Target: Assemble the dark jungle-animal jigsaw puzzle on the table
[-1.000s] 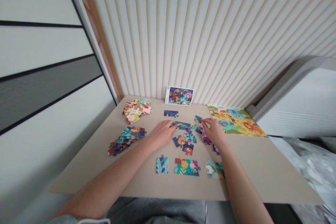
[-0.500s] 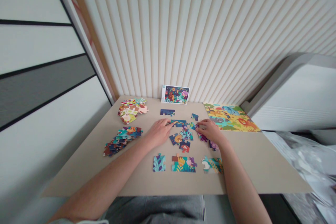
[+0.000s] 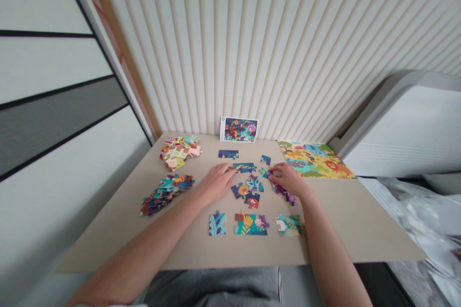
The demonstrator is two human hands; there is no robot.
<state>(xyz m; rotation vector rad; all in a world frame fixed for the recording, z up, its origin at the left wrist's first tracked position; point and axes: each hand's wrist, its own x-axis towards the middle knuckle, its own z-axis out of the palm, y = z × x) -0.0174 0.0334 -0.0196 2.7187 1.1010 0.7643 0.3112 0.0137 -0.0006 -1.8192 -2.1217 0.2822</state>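
My left hand reaches over the table, its thumb and fingers closed at the left end of a dark blue puzzle strip. Across from it, my right hand pinches the edge of a small blue and teal puzzle piece; its fingertips partly cover the piece. Purple flowered puzzle pieces lie under and beside the right palm. Between the hands, just below the strip, are a teal coral piece, a piece with an orange round figure and one with a red figure.
A picture card leans on the ribbed wall. Two piles, light pieces and dark pieces, lie left. An animal puzzle lies right. Nearer me are a leaf piece, a yellow-plant section and a teal section.
My view has shifted slightly, so everything sits a little further left. Both hands remain at the same pieces, with only slight finger movement in the right.
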